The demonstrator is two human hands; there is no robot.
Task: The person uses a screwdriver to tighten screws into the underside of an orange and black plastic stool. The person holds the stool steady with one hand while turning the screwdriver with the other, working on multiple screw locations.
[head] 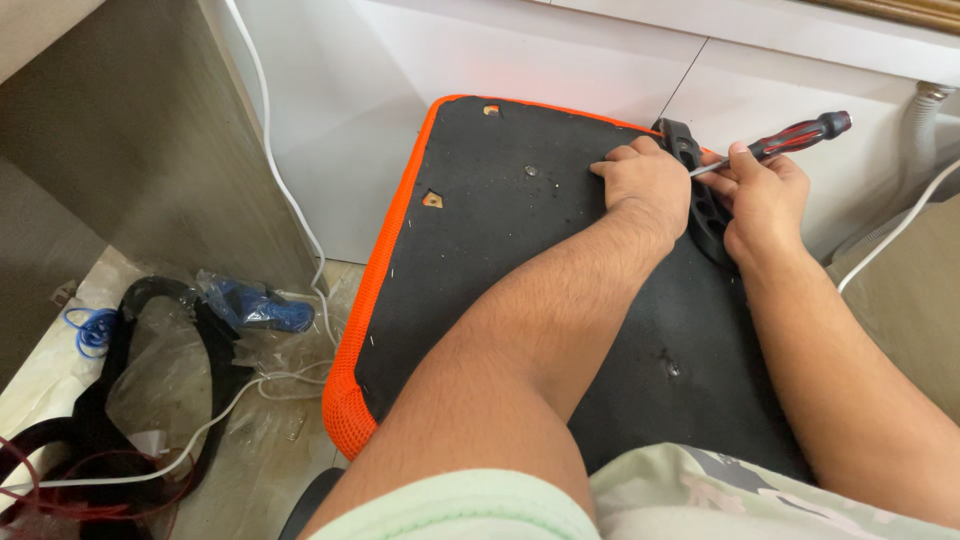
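Both hands work at the far edge of a black seat board with orange mesh trim [470, 250]. The right hand [765, 195] is wrapped tight round a screwdriver with a red-and-black handle [790, 138], its metal shaft pointing left. The left hand [650, 185], fingers curled, presses on a black plastic bracket [700, 195] between the hands. Well left of them, white cables [290, 200] and clear plastic bags [190, 370] lie on the floor.

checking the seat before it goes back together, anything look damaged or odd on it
Yes. The black underside panel has two small torn spots showing orange: one near the top edge, one near the left edge. Pale specks dot its surface. The right hand holds a screwdriver at the black bracket; the left hand steadies it.
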